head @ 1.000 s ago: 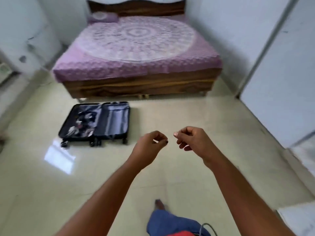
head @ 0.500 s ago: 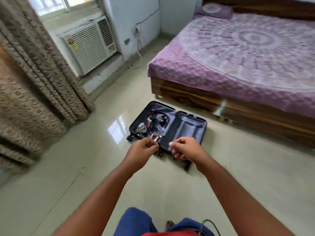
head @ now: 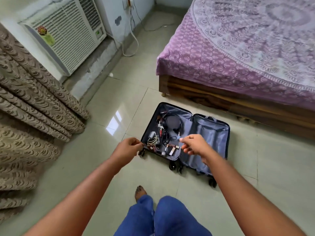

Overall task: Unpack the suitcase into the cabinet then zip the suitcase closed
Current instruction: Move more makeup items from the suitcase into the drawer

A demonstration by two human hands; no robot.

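On the floor near the bed [head: 238, 53]: open suitcase [head: 211, 133], cables [head: 163, 133] in left half; left hand [head: 127, 149], right hand [head: 196, 145] above, fingers loosely curled, grasping nothing.

Black suitcase [head: 211, 133]: lying open on the tiled floor [head: 119, 103] beside the bed [head: 238, 53], 2 halves showing, left half holding tangled cables [head: 162, 136] and black headphones [head: 172, 122]. Left hand [head: 127, 148] and right hand [head: 194, 144]: hanging above it, fingers loosely curled, holding nothing. Window air conditioner [head: 68, 31] and curtain [head: 30, 103]: sitting at left.
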